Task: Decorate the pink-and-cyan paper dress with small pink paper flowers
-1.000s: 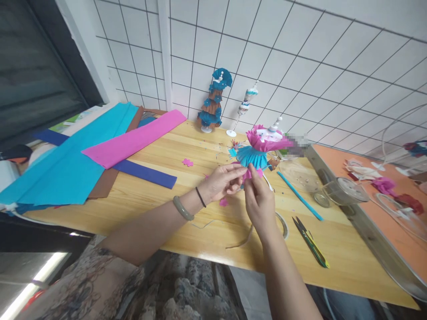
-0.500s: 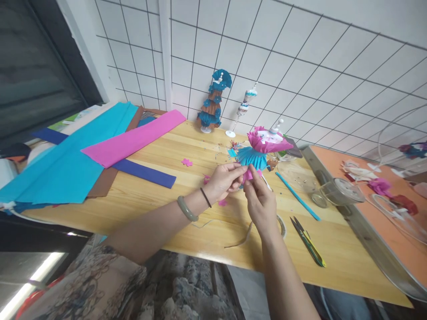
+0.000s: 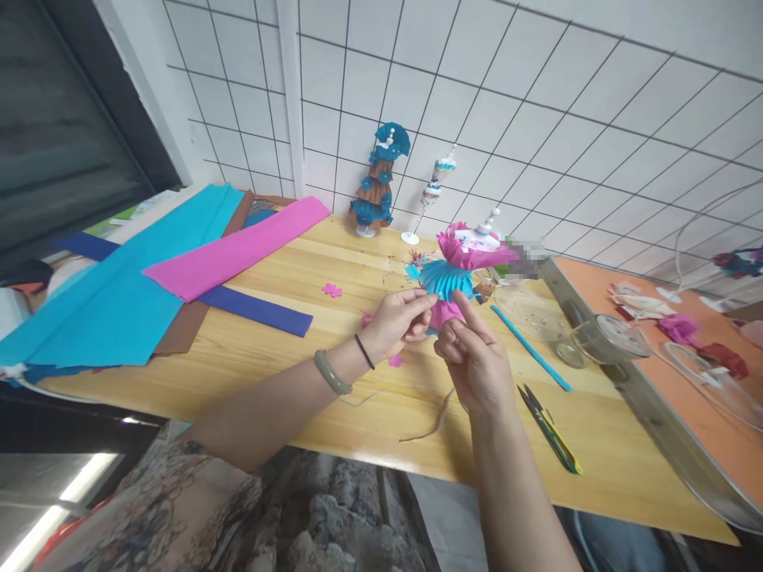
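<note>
Filling the middle of the scene, the bench (image 3: 256, 365) carries the work; an orange surface (image 3: 685, 421) on its right is cut off by the view's edge. The tiered paper piece (image 3: 448, 276) stands right of centre, its base hidden. On its near side, the left hand (image 3: 402, 322) pinches thumb to forefinger; the right hand (image 3: 480, 361) raises its forefinger, other fingers curled. Whether either grips anything I cannot tell. The step looks like adjusting the lower tiers; the next move seems to call for light fingertips that spare the pleats. A pixelated patch (image 3: 528, 256) masks things at far right.
</note>
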Demonstrator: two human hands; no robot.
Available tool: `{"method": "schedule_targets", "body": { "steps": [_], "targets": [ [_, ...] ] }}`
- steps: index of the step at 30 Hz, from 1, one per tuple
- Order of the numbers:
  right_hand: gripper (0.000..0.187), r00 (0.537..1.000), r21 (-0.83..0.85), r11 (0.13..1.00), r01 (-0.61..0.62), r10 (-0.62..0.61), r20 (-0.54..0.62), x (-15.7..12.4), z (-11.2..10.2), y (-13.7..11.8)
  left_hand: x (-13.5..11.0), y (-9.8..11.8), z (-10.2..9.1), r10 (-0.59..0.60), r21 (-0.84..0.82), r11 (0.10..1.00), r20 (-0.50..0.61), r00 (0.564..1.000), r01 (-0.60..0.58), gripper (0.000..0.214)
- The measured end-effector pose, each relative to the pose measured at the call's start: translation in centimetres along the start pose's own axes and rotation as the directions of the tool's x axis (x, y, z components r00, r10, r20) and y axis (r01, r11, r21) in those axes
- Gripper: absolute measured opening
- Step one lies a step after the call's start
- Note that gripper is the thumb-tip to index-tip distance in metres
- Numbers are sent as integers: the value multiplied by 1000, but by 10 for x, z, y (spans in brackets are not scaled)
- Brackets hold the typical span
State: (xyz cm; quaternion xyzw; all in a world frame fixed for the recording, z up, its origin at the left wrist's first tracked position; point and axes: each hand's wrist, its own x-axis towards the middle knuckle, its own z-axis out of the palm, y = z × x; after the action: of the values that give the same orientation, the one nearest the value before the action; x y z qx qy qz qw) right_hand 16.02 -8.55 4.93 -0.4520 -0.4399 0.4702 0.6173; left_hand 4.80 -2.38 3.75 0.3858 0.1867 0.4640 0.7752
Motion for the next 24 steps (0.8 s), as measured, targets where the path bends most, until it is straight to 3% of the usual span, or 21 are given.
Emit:
{"method": "schedule_targets", "body": {
  "steps": [6, 9, 14, 18, 24],
  "targets": [
    [51, 999, -58, 998, 30, -31, -27, -3, -1, 3, -3, 3, -2, -31, -51, 998, 36, 999, 33, 22],
    [50, 996, -170, 982, 79, -86, -32, -5, -2, 7, -4, 3, -3, -21, -49, 999, 23, 1000, 22, 21],
    [47, 967, -518, 823, 233, -251, 37, -6, 2, 8, -5, 3, -3, 0, -35, 999, -1, 1000, 0, 21],
    [44, 935, -652, 688, 319, -340, 98, -3, 5, 11, -4, 3, -4, 0, -39, 999, -7, 1000, 0, 21],
    [46, 946, -654, 704, 277, -319, 57, -1, 5, 12, -4, 5, -6, 14, -54, 998, 24, 1000, -13, 20]
  ]
}}
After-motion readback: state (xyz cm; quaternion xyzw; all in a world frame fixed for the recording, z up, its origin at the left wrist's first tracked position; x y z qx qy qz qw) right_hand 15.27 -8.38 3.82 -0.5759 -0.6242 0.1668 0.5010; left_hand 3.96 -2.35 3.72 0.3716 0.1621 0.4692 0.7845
